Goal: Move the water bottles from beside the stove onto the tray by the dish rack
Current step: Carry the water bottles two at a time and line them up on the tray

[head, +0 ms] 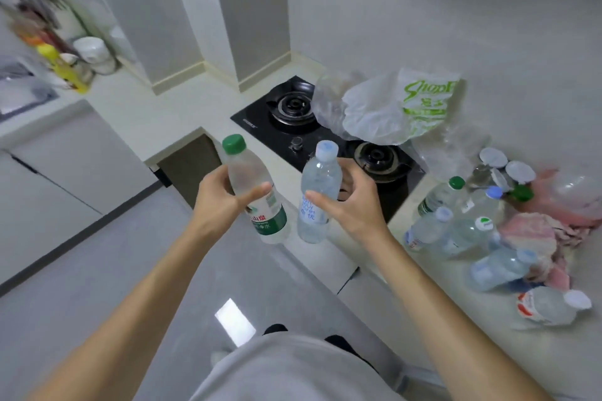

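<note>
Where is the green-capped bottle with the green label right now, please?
In the head view, the green-capped bottle is held in the left hand, left of centre, beside the blue-capped bottle in the right hand, before the stove.

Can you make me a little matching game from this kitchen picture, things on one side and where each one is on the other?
Things:
1. green-capped bottle
2. pale-blue-capped bottle
3. shopping bag
4. yellow bottle

Places:
A. lying over the stove
B. far left counter
C. held in the right hand
D. held in the left hand

Pairs: 1-D, 2-C, 3-A, 4-B
</note>
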`<state>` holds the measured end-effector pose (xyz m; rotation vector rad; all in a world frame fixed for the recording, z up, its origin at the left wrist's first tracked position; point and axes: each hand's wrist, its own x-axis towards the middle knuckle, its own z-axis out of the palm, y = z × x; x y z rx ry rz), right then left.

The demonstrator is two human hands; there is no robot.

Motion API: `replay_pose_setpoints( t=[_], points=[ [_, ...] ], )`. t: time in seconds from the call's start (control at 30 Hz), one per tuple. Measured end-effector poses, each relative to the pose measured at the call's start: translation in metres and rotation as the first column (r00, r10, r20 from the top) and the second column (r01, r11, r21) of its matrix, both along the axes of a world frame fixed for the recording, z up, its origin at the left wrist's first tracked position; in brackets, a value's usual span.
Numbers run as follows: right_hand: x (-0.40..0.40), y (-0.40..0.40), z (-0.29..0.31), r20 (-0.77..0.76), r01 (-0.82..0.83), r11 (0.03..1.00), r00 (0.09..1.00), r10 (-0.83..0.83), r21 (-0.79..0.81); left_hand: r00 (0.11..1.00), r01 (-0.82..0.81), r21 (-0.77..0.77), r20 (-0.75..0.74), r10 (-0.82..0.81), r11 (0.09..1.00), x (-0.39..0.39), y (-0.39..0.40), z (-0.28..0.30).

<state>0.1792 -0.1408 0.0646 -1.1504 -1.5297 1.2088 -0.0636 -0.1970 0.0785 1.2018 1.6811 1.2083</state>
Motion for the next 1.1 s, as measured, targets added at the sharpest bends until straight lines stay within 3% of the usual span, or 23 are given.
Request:
replay_pose_setpoints(
  t=[0.3,0.57,0.77,1.1],
  points=[
    [-0.204,-0.01,0.027,-0.041,-0.199,0.978,0.979,0.202,0.067,0.989,-0.143,0.034,-0.016,0.144,0.989,-0.183,-0.056,0.021],
    [-0.39,-0.021,0.05,-0.038,-0.436,0.891,0.895,0.444,0.124,0.93,-0.362,0.086,-0.027,0.366,0.928,-0.333,-0.115,0.038],
    [-0.516,-0.022,0.053,-0.022,-0.595,0.794,0.798,0.602,0.121,0.825,-0.559,0.095,-0.042,0.564,0.824,-0.425,-0.149,0.038],
    [-0.753,-0.001,0.044,-0.052,-0.822,0.562,0.559,0.827,0.095,0.597,-0.796,0.058,-0.081,0.798,0.602,-0.592,-0.167,0.035]
  ],
)
